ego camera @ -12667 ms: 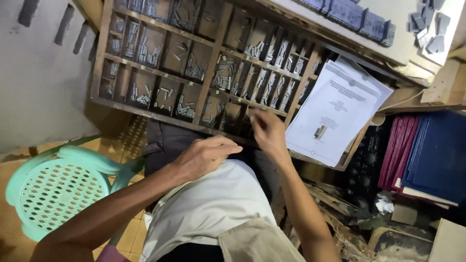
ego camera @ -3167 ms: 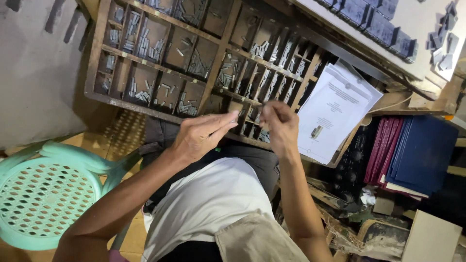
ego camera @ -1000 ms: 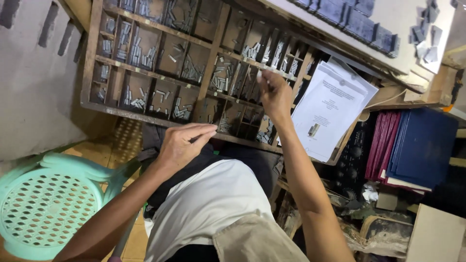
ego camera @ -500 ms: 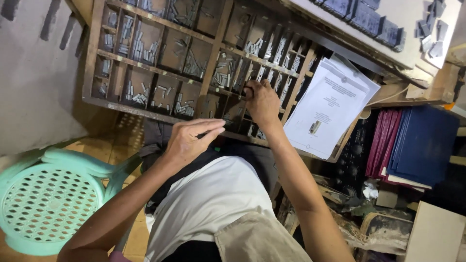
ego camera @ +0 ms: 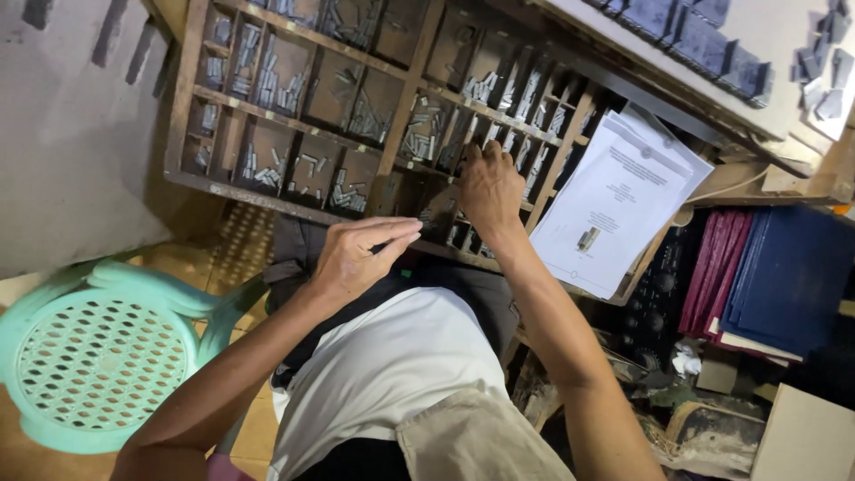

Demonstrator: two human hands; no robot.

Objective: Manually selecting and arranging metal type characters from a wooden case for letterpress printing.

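Seen from above, a seated person works at a slanted wooden type case (ego camera: 374,98), its many small compartments holding grey metal type pieces (ego camera: 267,85). The right hand (ego camera: 488,185) reaches into a compartment near the case's lower middle, fingers curled down among the pieces; whether it pinches one cannot be told. The left hand (ego camera: 361,256) hovers just below the case's front edge, fingers pressed together and extended, seemingly cradling a thin dark holder that is mostly hidden. A stapled white paper sheet (ego camera: 619,200) leans beside the case on the right; a mint green plastic stool (ego camera: 98,356) stands at left. Picking well likely means lifting one piece at a time, keeping the left hand steady and close
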